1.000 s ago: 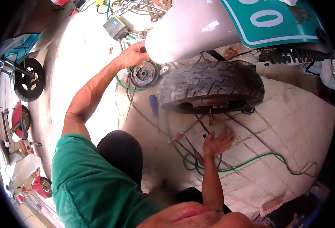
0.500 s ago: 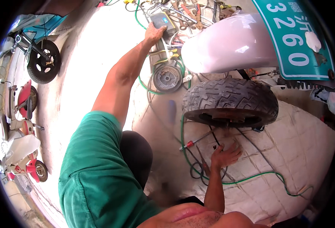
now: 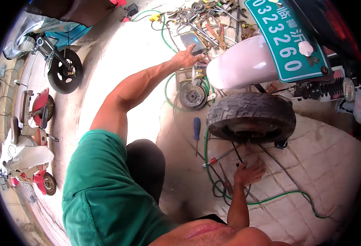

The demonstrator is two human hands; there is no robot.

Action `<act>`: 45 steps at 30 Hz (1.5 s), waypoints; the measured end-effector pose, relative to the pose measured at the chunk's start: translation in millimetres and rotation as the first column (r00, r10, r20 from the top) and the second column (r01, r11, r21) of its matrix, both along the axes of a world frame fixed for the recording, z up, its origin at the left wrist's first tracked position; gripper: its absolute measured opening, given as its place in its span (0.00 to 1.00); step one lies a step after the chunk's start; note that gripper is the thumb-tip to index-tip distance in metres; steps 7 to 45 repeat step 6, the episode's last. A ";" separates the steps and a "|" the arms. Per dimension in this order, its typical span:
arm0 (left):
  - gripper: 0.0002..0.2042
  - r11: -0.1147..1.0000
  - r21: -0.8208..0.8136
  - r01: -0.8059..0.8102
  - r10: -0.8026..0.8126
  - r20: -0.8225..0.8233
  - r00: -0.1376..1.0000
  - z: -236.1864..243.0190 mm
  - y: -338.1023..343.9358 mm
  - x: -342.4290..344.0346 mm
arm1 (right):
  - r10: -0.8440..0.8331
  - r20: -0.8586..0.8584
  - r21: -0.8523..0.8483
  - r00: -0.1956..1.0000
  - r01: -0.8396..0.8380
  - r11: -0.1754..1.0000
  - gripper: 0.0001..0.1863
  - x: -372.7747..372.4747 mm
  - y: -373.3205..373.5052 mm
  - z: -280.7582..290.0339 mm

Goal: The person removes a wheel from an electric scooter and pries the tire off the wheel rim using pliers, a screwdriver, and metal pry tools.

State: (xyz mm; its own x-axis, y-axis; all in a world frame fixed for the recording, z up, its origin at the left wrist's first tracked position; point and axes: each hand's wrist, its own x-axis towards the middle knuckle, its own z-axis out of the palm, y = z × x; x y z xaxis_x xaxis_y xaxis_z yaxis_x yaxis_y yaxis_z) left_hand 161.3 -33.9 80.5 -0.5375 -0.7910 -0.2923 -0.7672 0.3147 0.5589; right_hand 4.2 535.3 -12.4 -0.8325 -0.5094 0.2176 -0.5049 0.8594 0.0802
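Observation:
My left hand [image 3: 185,58] is stretched out with its fingers apart, just on the near side of a dark box [image 3: 192,40] with a small blue display. Its fingertips point toward thin tools and wires beside a pale pink rear fender [image 3: 242,62]; I see nothing held. My right hand [image 3: 250,172] hangs low over the floor, or rests on it, fingers spread, below a knobbly black tyre [image 3: 252,117]. A dark cable [image 3: 236,151] passes close by its thumb. Near it lie a screwdriver with a red handle [image 3: 210,162] and a blue-handled screwdriver [image 3: 197,128].
A heap of wrenches and pliers [image 3: 215,24] covers the floor at the far middle. A round metal hub part [image 3: 192,96] lies beside the tyre. A green hose [image 3: 276,198] loops across the floor. Parked scooters [image 3: 26,153] stand at left. A green plate [image 3: 289,45] hangs over the fender.
My left hand has come off the dark box and moved right and nearer, its fingers now extended. My right hand keeps nearly the same place and pose. The whole view has shifted somewhat.

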 end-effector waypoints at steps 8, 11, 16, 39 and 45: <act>0.48 0.925 -0.172 0.339 -0.275 0.316 0.908 178.1 76.8 61.9 | -0.009 0.477 0.105 0.879 -0.046 0.993 0.45 -30.4 16.3 49.8; 0.48 0.925 -0.172 0.339 -0.275 0.316 0.908 178.1 76.8 61.9 | -0.009 0.477 0.105 0.879 -0.046 0.993 0.45 -30.4 16.3 49.8; 0.48 0.925 -0.172 0.339 -0.275 0.316 0.908 178.1 76.8 61.9 | -0.009 0.477 0.105 0.879 -0.046 0.993 0.45 -30.4 16.3 49.8; 0.48 0.925 -0.172 0.339 -0.275 0.316 0.908 178.1 76.8 61.9 | -0.009 0.477 0.105 0.879 -0.046 0.993 0.45 -30.4 16.3 49.8; 0.48 0.925 -0.172 0.339 -0.275 0.316 0.908 178.1 76.8 61.9 | -0.009 0.477 0.105 0.879 -0.046 0.993 0.45 -30.4 16.3 49.8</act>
